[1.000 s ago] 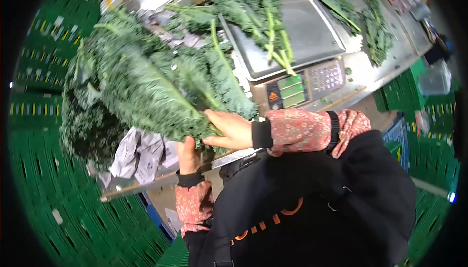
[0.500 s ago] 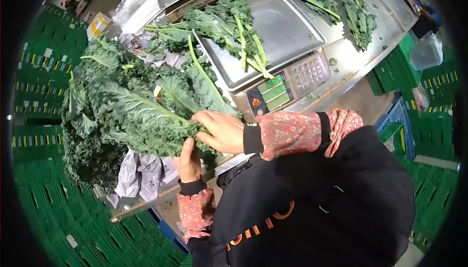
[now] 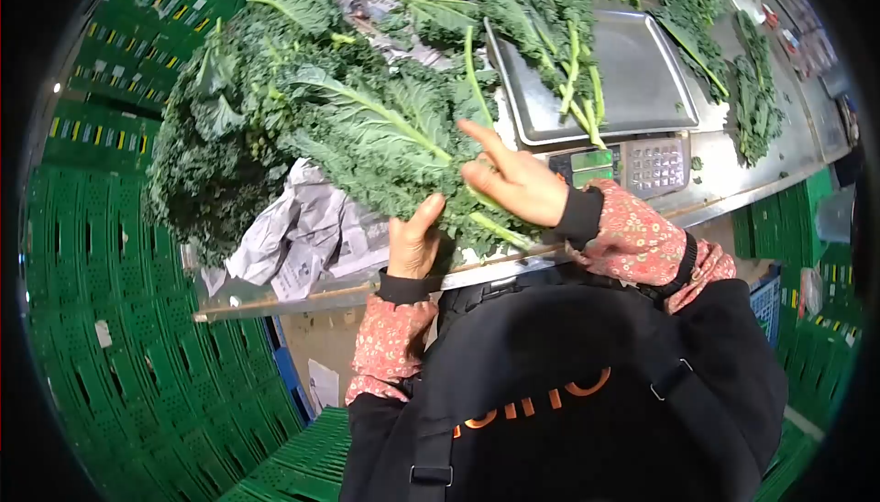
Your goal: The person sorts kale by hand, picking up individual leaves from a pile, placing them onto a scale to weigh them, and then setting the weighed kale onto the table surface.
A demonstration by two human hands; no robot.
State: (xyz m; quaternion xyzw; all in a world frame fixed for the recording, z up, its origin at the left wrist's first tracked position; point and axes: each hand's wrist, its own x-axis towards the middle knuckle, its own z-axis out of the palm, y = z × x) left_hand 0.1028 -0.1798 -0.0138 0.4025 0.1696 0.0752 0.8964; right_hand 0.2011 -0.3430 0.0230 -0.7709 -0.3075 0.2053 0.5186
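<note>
Curly kale leaves fan out to the upper left of my hands, their stems pointing towards me. My left hand is closed round the lower part of these leaves, thumb on top. Over the stems lies my right hand, its index finger stretched out and its thumb side hidden; the fingers are apart, against a leaf stem. A large kale heap lies at the left. More kale leaves rest across the metal tray of a scale, whose keypad faces me.
Crumpled paper lies at the table's front left. Further kale bunches are on the metal table at the right. Green crates stand stacked at the left, with others at the right.
The view has shifted, so the table and scale appear further right. My right hand has lifted its index finger away from the others, and a cut stem end now shows below it.
</note>
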